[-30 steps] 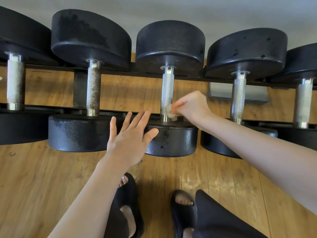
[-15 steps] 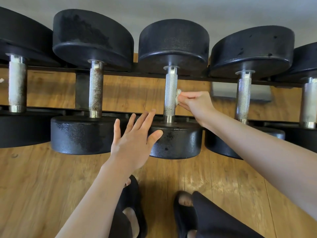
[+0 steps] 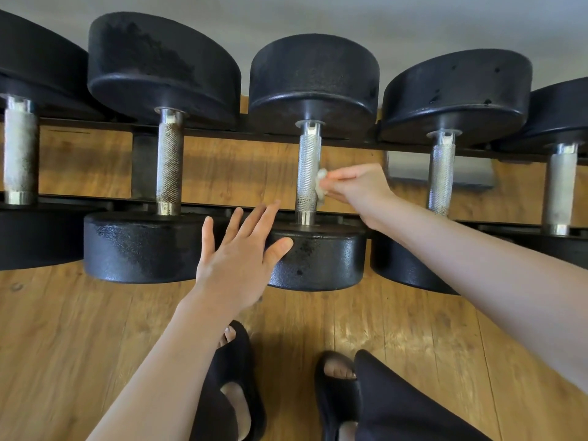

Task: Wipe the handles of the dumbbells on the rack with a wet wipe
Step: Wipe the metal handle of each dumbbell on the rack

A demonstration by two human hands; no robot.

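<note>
Five black round-headed dumbbells lie side by side on the dark metal rack [image 3: 222, 132] above a wooden plank floor [image 3: 79, 329]. The right hand [image 3: 356, 189] pinches a small crumpled white wet wipe [image 3: 320, 185] and presses it against the right side of the knurled silver handle of the middle dumbbell [image 3: 308, 173], about midway along its length. The left hand [image 3: 237, 259] is spread with straight fingers, its thumb resting on the near black head of that dumbbell [image 3: 321, 259], apparently steadying it.

Judgement on progress: the work is part-way through. The middle handle is under treatment and reads comparatively bright. The rust-flecked handle second from the left [image 3: 169, 167] looks untreated. The state of the far-left handle [image 3: 19, 151] and the two handles on the right [image 3: 441, 173] [image 3: 560, 186] cannot be determined from appearance.
</note>
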